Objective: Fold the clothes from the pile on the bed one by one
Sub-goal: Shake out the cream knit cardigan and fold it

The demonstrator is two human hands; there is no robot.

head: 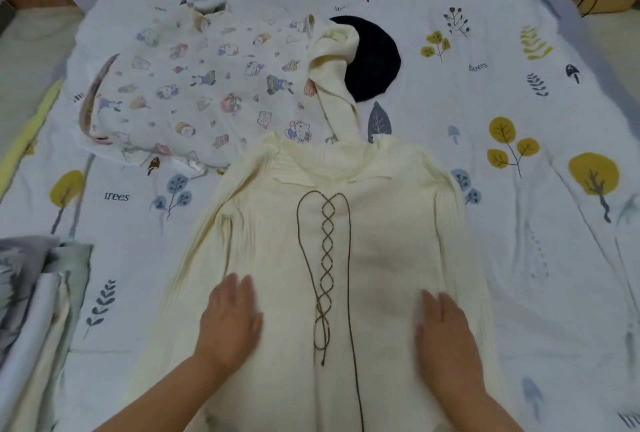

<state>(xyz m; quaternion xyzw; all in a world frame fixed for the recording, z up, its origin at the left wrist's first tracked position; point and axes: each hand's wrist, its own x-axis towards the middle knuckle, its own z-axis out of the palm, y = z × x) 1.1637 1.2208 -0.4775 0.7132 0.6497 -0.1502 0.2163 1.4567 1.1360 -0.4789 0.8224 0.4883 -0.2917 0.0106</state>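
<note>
I see the bed (485, 258) with the cream sweater (381, 241) spread flat at its centre, one sleeve trailing up. Beyond the sweater lies a cartoon-print garment (194, 85), beside it a dark hat (377, 57). My left hand (230, 321) and right hand (446, 338) press flat on the sweater, fingers straight.

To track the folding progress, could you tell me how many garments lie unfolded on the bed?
3: the cream sweater under both hands, the cartoon-print garment behind it to the left, and a dark item behind, partly covered by a cream sleeve. More may be hidden.
</note>
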